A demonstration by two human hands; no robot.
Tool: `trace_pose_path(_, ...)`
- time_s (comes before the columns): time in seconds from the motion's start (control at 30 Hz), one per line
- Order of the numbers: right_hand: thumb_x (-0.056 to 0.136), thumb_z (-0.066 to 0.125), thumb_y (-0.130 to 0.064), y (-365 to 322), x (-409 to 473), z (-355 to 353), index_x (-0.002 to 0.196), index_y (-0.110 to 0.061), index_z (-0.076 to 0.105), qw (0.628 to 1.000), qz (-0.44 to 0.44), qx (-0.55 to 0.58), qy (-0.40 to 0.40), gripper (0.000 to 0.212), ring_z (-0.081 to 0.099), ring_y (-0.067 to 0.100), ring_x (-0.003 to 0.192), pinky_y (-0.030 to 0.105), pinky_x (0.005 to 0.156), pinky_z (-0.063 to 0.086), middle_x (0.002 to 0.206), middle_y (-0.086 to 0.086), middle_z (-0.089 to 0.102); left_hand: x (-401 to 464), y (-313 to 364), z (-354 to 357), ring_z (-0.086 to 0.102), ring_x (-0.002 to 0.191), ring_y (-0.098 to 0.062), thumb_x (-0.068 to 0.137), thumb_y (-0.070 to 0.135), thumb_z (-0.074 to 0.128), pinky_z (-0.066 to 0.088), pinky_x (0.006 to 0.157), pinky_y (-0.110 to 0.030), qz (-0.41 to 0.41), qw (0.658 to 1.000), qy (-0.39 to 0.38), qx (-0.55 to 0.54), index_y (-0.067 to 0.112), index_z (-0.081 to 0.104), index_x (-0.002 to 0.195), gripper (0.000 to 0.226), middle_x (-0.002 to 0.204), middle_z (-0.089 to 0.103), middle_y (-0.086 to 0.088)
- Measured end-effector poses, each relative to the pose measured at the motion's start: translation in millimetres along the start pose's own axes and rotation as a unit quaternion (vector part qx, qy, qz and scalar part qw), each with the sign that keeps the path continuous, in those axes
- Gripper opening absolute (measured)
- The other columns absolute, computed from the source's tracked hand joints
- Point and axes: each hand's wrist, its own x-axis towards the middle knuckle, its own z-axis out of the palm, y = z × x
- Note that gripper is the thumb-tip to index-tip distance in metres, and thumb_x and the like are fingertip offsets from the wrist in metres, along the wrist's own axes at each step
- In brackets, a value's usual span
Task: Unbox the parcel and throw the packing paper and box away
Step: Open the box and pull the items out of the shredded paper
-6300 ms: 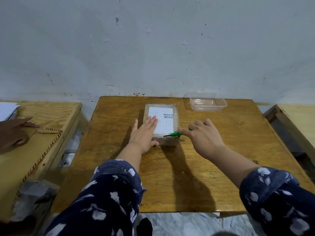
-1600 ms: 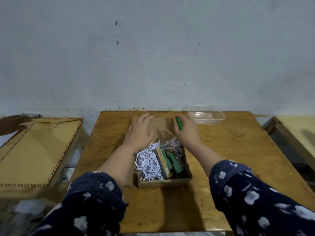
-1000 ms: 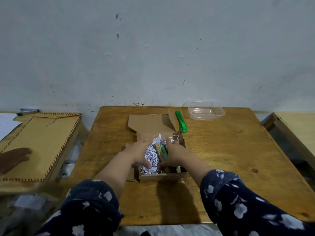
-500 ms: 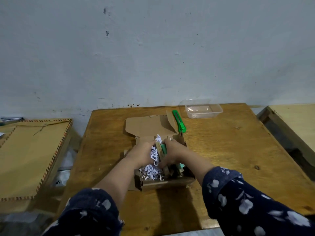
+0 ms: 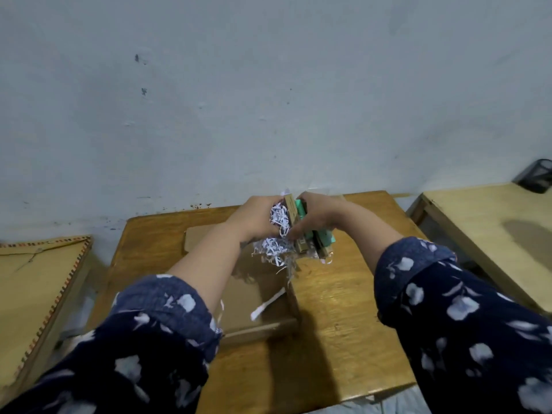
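The open brown cardboard box (image 5: 254,297) lies on the wooden table (image 5: 337,312), with one white paper strip (image 5: 267,303) left on its floor. Both hands are raised above its far end and hold the whole bundle of contents between them. My left hand (image 5: 254,218) clutches the white shredded packing paper (image 5: 276,234), strands of which dangle down. My right hand (image 5: 316,216) grips the green and tan packaged items (image 5: 310,234) beside the paper.
A tan stitched-edge board (image 5: 35,288) lies on the table to the left. Another pale wooden table (image 5: 493,234) stands to the right with a black mesh holder (image 5: 537,176) at its back. A grey wall rises behind.
Both hands have lifted the shredded paper and packaged items up out of the box and toward the far end. The camera has tilted, hiding the green cutter and clear tub.
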Motion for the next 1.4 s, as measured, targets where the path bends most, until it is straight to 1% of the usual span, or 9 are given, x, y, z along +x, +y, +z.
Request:
trace_pose_path(0.13, 0.067, 0.083, -0.025, 53.3, -21.8, -6.5, 0.124, -0.013, 0.047, 0.999, 0.039, 0.027, -0.016, 0.068, 0.057, 0.017, 0.081, 0.028, 0.065, 0.050, 0.090, -0.002, 0.055, 10.5, 31.8, 50.9, 0.062, 0.079, -0.017, 0.074, 0.004, 0.075, 0.051, 0.060, -0.024, -0.011, 0.999, -0.031, -0.001, 0.024, 0.041, 0.144, 0.080, 0.122, 0.058, 0.002)
trace_pose_path(0.23, 0.069, 0.082, -0.021, 98.0, -28.8, 2.6, 0.129, -0.013, 0.042, 0.995, 0.071, 0.044, -0.054, 0.072, 0.058, 0.023, 0.095, 0.035, 0.078, 0.052, 0.105, 0.002, 0.057, 16.4, 46.1, 99.5, 0.065, 0.086, -0.022, 0.074, 0.004, 0.076, 0.058, 0.074, -0.038, -0.023, 0.997, -0.064, -0.023, 0.024, 0.037, 0.146, 0.084, 0.126, 0.061, -0.009)
trace_pose_path(0.4, 0.066, 0.084, -0.023, 154.5, -24.7, 33.4, 0.135, -0.014, 0.037, 0.992, 0.082, 0.061, -0.071, 0.084, 0.052, 0.025, 0.106, 0.036, 0.086, 0.047, 0.128, 0.008, 0.051, 20.5, 47.4, 163.5, 0.059, 0.110, -0.024, 0.076, 0.003, 0.075, 0.054, 0.087, -0.039, -0.089, 0.990, -0.094, -0.049, 0.024, 0.034, 0.147, 0.085, 0.141, 0.050, -0.009)
trace_pose_path(0.57, 0.066, 0.085, -0.031, 178.5, -17.0, 63.1, 0.150, -0.023, 0.021, 0.989, 0.008, 0.145, -0.019, 0.107, 0.040, 0.027, 0.133, 0.039, 0.106, 0.040, 0.150, 0.007, 0.036, 9.2, 35.3, 179.8, 0.024, 0.142, -0.029, 0.086, 0.019, 0.064, 0.025, 0.115, -0.045, -0.149, 0.983, -0.074, 0.076, 0.028, 0.023, 0.151, 0.077, 0.158, 0.024, 0.000)
trace_pose_path(0.7, 0.090, 0.062, -0.033, 183.3, -10.6, 55.4, 0.145, -0.026, 0.035, 0.990, 0.006, 0.138, -0.002, 0.062, 0.052, 0.027, 0.121, 0.030, 0.083, 0.048, 0.145, 0.006, 0.045, -2.5, 38.0, 176.0, 0.012, 0.143, -0.025, 0.083, 0.021, 0.058, 0.010, 0.115, -0.047, -0.162, 0.984, -0.028, 0.071, 0.036, 0.024, 0.149, 0.076, 0.161, 0.013, 0.007)
trace_pose_path(0.8, 0.095, 0.045, -0.011, 188.7, -7.8, 36.5, 0.129, -0.024, 0.057, 0.998, -0.018, 0.033, 0.051, 0.039, 0.063, 0.023, 0.102, 0.026, 0.064, 0.052, 0.129, 0.007, 0.062, -0.6, 47.0, 175.1, 0.013, 0.141, -0.022, 0.085, 0.023, 0.052, 0.008, 0.113, -0.044, -0.147, 0.986, 0.011, 0.077, 0.039, 0.031, 0.146, 0.067, 0.159, 0.016, 0.008)
trace_pose_path(0.93, 0.087, 0.044, 0.003, 193.5, -12.6, 21.3, 0.115, -0.022, 0.067, 0.993, -0.025, -0.005, 0.116, 0.044, 0.066, 0.021, 0.101, 0.035, 0.079, 0.056, 0.112, 0.003, 0.071, 6.2, 58.2, 183.6, 0.012, 0.144, -0.018, 0.095, 0.034, 0.045, 0.007, 0.115, -0.044, -0.100, 0.990, 0.024, 0.097, 0.035, 0.029, 0.147, 0.055, 0.159, 0.018, 0.007)
trace_pose_path(1.17, 0.088, 0.057, -0.038, 196.2, -32.7, 46.8, 0.113, -0.022, 0.062, 0.993, 0.008, -0.045, 0.107, 0.029, 0.067, 0.023, 0.088, 0.030, 0.068, 0.048, 0.099, 0.000, 0.072, 13.8, 62.4, 202.7, 0.005, 0.148, -0.018, 0.099, 0.041, 0.037, 0.003, 0.118, -0.044, -0.070, 0.990, -0.025, 0.121, 0.038, 0.029, 0.147, 0.049, 0.161, 0.010, 0.008)
trace_pose_path(1.4, 0.081, 0.060, -0.047, 195.3, -40.9, 60.2, 0.119, -0.020, 0.058, 0.993, 0.082, -0.043, 0.076, 0.047, 0.063, 0.023, 0.100, 0.040, 0.093, 0.045, 0.106, 0.001, 0.068, 12.5, 54.6, 207.4, 0.009, 0.146, -0.019, 0.098, 0.043, 0.033, 0.008, 0.117, -0.044, -0.084, 0.987, -0.030, 0.134, 0.034, 0.023, 0.149, 0.053, 0.160, 0.011, 0.007)
